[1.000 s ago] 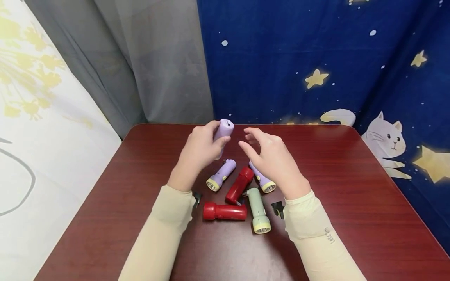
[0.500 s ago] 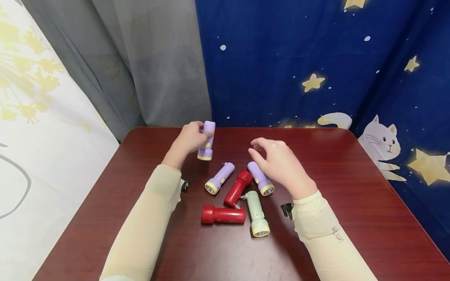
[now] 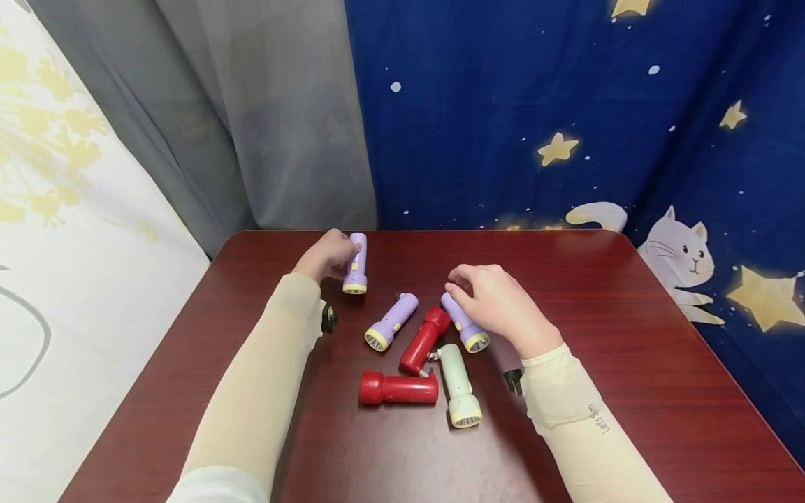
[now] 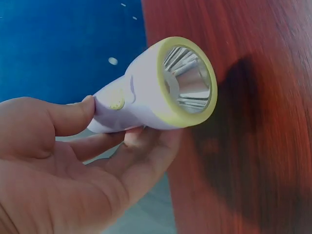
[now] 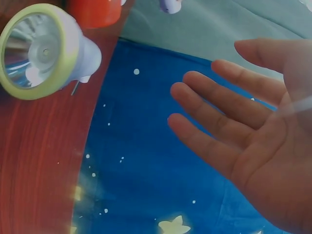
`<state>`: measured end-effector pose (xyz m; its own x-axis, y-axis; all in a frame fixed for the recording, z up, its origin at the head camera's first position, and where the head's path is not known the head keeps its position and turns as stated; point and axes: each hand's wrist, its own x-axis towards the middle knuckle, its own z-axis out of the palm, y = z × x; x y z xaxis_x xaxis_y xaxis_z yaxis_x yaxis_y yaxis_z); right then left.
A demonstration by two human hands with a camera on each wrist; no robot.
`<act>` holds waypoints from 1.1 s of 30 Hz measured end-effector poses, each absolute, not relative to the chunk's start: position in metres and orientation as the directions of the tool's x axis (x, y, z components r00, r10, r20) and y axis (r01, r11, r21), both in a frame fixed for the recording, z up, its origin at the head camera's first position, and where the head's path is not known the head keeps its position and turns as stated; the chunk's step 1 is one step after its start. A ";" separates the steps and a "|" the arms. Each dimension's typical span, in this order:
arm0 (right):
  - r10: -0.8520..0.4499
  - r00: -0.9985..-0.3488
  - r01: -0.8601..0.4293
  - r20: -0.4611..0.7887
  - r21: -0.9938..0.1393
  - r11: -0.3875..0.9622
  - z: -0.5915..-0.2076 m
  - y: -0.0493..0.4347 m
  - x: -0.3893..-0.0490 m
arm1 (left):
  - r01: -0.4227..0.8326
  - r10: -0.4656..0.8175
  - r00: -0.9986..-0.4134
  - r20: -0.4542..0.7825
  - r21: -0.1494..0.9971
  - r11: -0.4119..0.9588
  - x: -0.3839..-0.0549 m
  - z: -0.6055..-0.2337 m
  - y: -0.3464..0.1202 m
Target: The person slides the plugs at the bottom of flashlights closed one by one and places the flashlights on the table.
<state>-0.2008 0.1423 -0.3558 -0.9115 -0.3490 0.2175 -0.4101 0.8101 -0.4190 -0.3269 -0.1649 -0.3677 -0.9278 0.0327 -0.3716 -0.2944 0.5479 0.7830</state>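
Near the table's far left part, my left hand [image 3: 330,253] holds a purple flashlight [image 3: 356,264] with its yellow-rimmed lens end down. In the left wrist view the thumb lies by its yellow button and the fingers [image 4: 151,163] curl under the body. My right hand [image 3: 499,300] hovers with relaxed, spread fingers [image 5: 209,107] and nothing in them. Just below it lies another purple flashlight [image 3: 467,325], partly covered by the hand in the head view. A third purple flashlight [image 3: 393,321] lies left of a red flashlight [image 3: 425,341].
Closer to the front lie a second red flashlight [image 3: 399,388] and a pale green flashlight [image 3: 460,385]. The dark red table [image 3: 566,279] ends at a grey curtain [image 3: 302,126] and a blue star curtain [image 3: 478,105].
My left hand has carried the purple flashlight left and lowered it toward the table, turning it upright with the lens down. The right hand has shifted slightly right and toward me.
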 end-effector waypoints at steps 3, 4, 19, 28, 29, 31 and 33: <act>-0.348 -0.916 -0.401 0.201 -0.409 0.820 -0.358 0.143 -0.201 | -0.329 0.004 -0.916 -0.400 0.758 0.563 -0.332 -0.370 -0.167; -0.348 -0.917 -0.398 0.194 -0.407 0.822 -0.359 0.143 -0.201 | -0.338 -0.006 -0.913 -0.408 0.747 0.572 -0.333 -0.372 -0.168; -0.339 -0.936 -0.348 0.095 -0.405 0.846 -0.362 0.147 -0.201 | -0.276 -0.045 -0.922 -0.385 0.569 0.775 -0.341 -0.380 -0.159; -0.353 -0.932 -0.355 0.080 -0.383 0.853 -0.365 0.149 -0.202 | -0.215 -0.035 -0.939 -0.341 0.509 0.834 -0.365 -0.407 -0.173; -0.355 -0.932 -0.356 0.076 -0.380 0.854 -0.365 0.148 -0.202 | -0.206 -0.033 -0.942 -0.335 0.496 0.844 -0.371 -0.414 -0.176; -0.357 -0.932 -0.354 0.064 -0.375 0.857 -0.365 0.147 -0.202 | -0.169 -0.024 -0.953 -0.303 0.463 0.870 -0.380 -0.427 -0.183; -0.362 -0.931 -0.355 0.052 -0.370 0.859 -0.366 0.146 -0.202 | -0.178 -0.059 -0.957 -0.283 0.418 0.891 -0.392 -0.442 -0.188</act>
